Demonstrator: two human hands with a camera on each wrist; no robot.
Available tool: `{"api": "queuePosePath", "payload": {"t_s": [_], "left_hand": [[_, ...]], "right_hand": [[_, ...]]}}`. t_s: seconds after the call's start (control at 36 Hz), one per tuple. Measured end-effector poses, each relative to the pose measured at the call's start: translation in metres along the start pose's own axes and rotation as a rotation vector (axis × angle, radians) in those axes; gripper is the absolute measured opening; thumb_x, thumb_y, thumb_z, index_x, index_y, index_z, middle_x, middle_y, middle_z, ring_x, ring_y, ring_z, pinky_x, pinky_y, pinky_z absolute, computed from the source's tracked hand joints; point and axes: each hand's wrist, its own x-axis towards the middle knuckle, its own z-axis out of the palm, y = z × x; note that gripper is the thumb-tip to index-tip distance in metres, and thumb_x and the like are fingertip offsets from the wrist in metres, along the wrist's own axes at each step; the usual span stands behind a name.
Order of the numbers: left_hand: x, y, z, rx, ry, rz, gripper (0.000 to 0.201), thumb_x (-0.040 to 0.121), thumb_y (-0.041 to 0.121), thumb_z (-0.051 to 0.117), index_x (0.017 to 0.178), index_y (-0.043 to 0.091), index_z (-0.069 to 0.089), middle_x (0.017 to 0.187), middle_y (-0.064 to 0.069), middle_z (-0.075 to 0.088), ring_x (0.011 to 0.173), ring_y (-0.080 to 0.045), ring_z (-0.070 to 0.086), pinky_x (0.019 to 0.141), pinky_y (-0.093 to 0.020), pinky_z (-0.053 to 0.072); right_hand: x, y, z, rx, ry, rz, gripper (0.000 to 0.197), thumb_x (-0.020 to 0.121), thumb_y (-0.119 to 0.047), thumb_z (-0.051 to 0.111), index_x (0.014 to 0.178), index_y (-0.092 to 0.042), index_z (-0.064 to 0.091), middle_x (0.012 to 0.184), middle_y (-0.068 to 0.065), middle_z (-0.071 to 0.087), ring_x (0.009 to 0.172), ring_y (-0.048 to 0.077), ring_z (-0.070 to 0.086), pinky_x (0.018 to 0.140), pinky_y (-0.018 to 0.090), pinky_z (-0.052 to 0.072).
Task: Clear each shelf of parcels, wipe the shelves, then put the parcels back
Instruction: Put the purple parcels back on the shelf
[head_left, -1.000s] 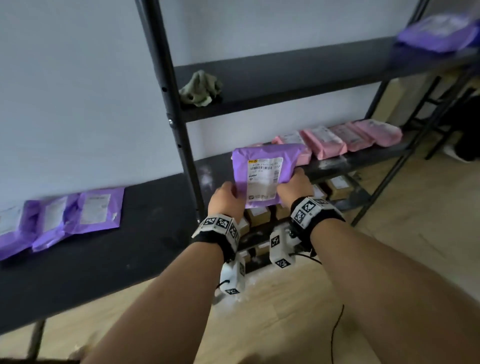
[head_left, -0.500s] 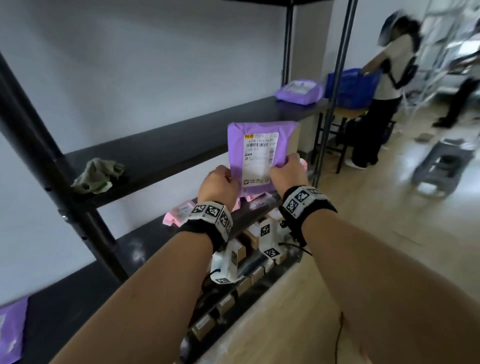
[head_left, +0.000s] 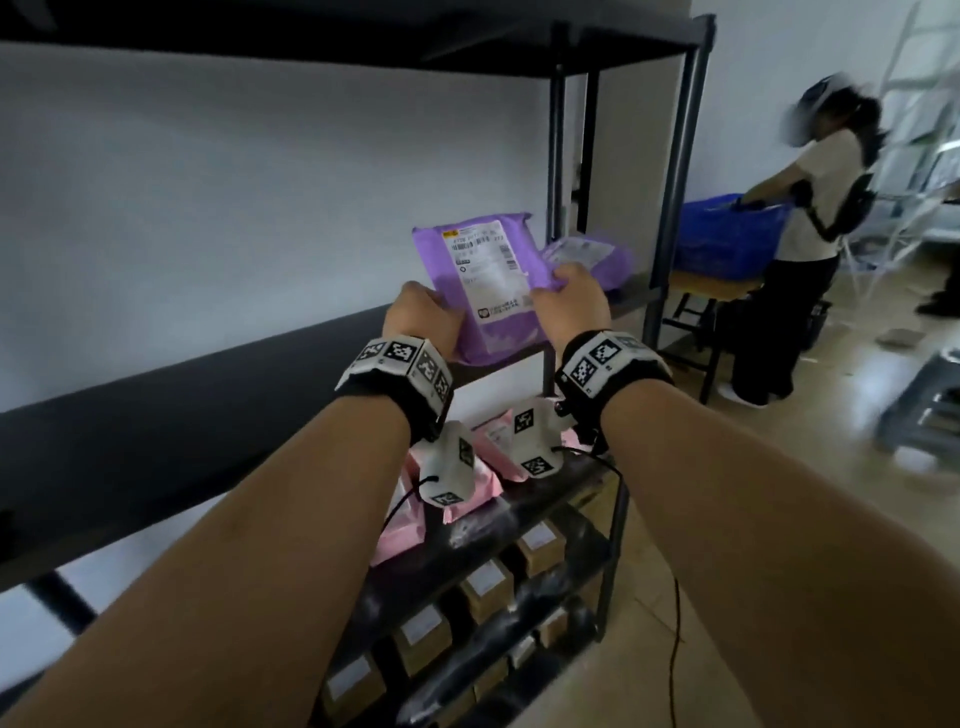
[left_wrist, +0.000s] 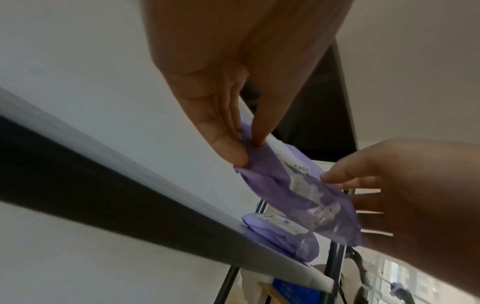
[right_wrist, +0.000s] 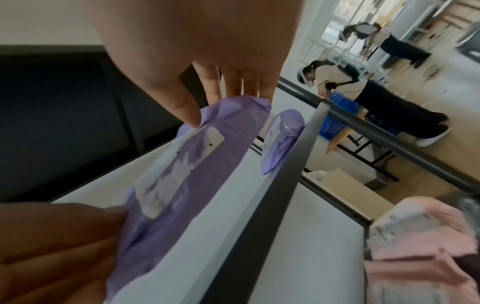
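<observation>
1. While you carry the purple parcel (head_left: 485, 283) over the black middle shelf (head_left: 218, 415), hold it level and lower its bottom edge first, so the label faces up once it lies flat.
2. Aim for the bare shelf just beside the second purple parcel (head_left: 589, 260), which lies at the far right end by the post; judging from the task, this is the putting-back stage, so set yours down close to it without overlapping.
3. Your left hand (head_left: 423, 325) pinches the parcel's lower left corner, thumb on the front and fingers behind; the left wrist view shows that grip closed on the soft purple wrap.
4. Your right hand (head_left: 569, 301) grips the right edge the same way, thumb pressed beside the white label and fingers curled behind.
5. Both forearms reach forward and slightly up, wrists close together, with the parcel tilted upright and seemingly clear of the shelf.
6. Mind the pink parcels (head_left: 452, 483) on the shelf below your wrists; keep the wrist cameras from brushing them as you lean in.
7. Release only once the parcel rests fully on the shelf, since the wrap looks slippery.
</observation>
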Motion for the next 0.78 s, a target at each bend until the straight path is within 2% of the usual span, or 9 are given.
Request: {"api": "queuePosePath", "payload": {"t_s": [0.08,0.17,0.25,0.33,0.42,0.47,0.56,0.64,0.78], "left_hand": [[0.027,0.011,0.022,-0.081,-0.059,-0.067,0.007,0.077,0.012,0.063,0.078,0.006,0.064,0.077,-0.02,0.07,0.069,-0.035,0.07,0.068,-0.049,0.059],[0.045,0.024,0.037,-0.164,-0.079,-0.151,0.015,0.078,-0.004,0.062,0.092,-0.006,0.066,0.082,-0.022,0.07,0.074,-0.034,0.071,0.072,-0.047,0.059],[0.061,0.035,0.052,-0.154,-0.077,-0.198,0.018,0.075,-0.005,0.064,0.093,-0.009,0.066,0.082,-0.02,0.071,0.078,-0.03,0.071,0.079,-0.043,0.058],[0.075,0.038,0.066,-0.146,-0.047,-0.259,0.009,0.073,-0.005,0.067,0.081,-0.006,0.065,0.068,-0.015,0.068,0.072,-0.028,0.07,0.076,-0.041,0.059],[0.091,0.034,0.08,-0.111,-0.061,-0.281,0.01,0.076,0.001,0.067,0.068,0.002,0.06,0.055,-0.007,0.065,0.07,-0.024,0.07,0.066,-0.028,0.059],[0.097,0.031,0.087,-0.027,-0.065,-0.252,0.005,0.078,0.005,0.067,0.081,0.003,0.064,0.076,-0.009,0.07,0.069,-0.018,0.067,0.052,-0.016,0.051],[0.1,0.028,0.096,0.087,-0.042,-0.219,0.031,0.085,0.01,0.063,0.114,-0.001,0.063,0.113,-0.015,0.065,0.1,-0.026,0.065,0.067,-0.018,0.047],[0.086,0.032,0.099,0.279,0.034,-0.141,0.029,0.093,0.021,0.051,0.116,0.01,0.064,0.119,-0.012,0.061,0.11,-0.028,0.058,0.075,-0.025,0.036],[0.088,0.026,0.095,0.369,0.036,-0.075,0.029,0.091,0.017,0.049,0.114,0.01,0.065,0.121,-0.009,0.06,0.112,-0.026,0.057,0.084,-0.029,0.044]], "right_hand": [[0.037,0.008,-0.001,-0.011,-0.049,-0.017,0.032,0.089,-0.023,0.054,0.12,-0.015,0.05,0.1,0.0,0.062,0.075,0.012,0.059,0.062,0.027,0.047],[0.075,0.014,-0.001,-0.059,-0.102,-0.064,0.022,0.091,-0.023,0.052,0.111,-0.014,0.056,0.09,-0.001,0.06,0.069,0.007,0.055,0.054,0.023,0.04],[0.109,0.02,0.005,-0.167,-0.216,-0.118,0.02,0.093,-0.026,0.051,0.103,-0.012,0.062,0.09,0.002,0.063,0.073,0.012,0.058,0.059,0.026,0.046],[0.134,0.03,0.016,-0.256,-0.313,-0.133,0.023,0.095,-0.025,0.048,0.103,-0.009,0.062,0.098,0.009,0.065,0.088,0.023,0.062,0.084,0.039,0.053],[0.152,0.042,0.024,-0.302,-0.365,-0.117,0.027,0.098,-0.024,0.046,0.11,-0.007,0.061,0.106,0.011,0.064,0.096,0.026,0.061,0.087,0.035,0.049],[0.161,0.05,0.03,-0.322,-0.394,-0.105,0.029,0.099,-0.024,0.044,0.115,-0.006,0.06,0.112,0.012,0.062,0.103,0.028,0.059,0.087,0.032,0.045],[0.169,0.057,0.037,-0.365,-0.424,-0.1,0.032,0.1,-0.023,0.042,0.123,-0.006,0.056,0.122,0.015,0.059,0.113,0.031,0.056,0.096,0.036,0.044],[0.171,0.061,0.042,-0.402,-0.421,-0.097,0.034,0.101,-0.023,0.039,0.127,-0.006,0.053,0.125,0.015,0.058,0.115,0.032,0.056,0.097,0.038,0.043],[0.167,0.058,0.049,-0.404,-0.359,-0.167,0.034,0.097,-0.016,0.038,0.125,-0.008,0.055,0.125,0.016,0.059,0.113,0.034,0.057,0.09,0.036,0.045]]}}
